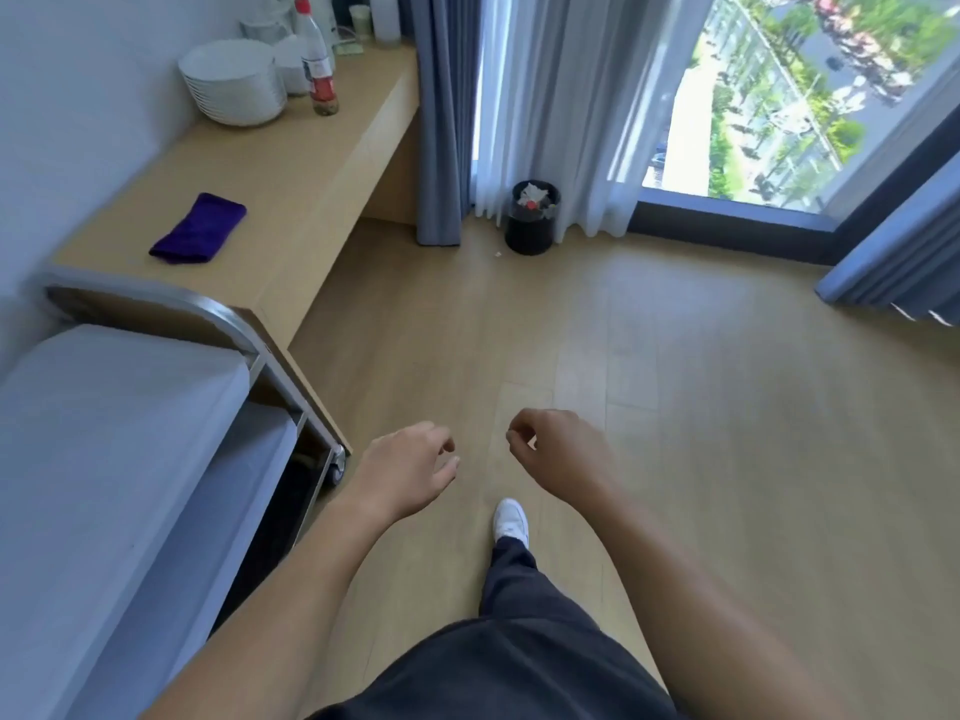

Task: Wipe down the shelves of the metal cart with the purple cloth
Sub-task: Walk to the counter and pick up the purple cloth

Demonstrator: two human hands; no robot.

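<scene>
While both hands hang over the pale wood-plank floor [675, 407], neither holds anything: the left hand [402, 472] and the right hand [558, 459] have slack, loosely curled fingers. The purple cloth [198, 229], a soft folded oblong, lies on the near end of the smooth light-wood counter [291, 163] at far left, well apart from the hands. Nearer stands the metal cart [104, 433], its brushed shelves flat and its tubular handle rounded. Farther along the counter sit a stack of round white plates [231, 83] and a red-capped clear bottle [317, 59]. A black cylindrical bin [532, 226] stands by the grey curtains [441, 122].
</scene>
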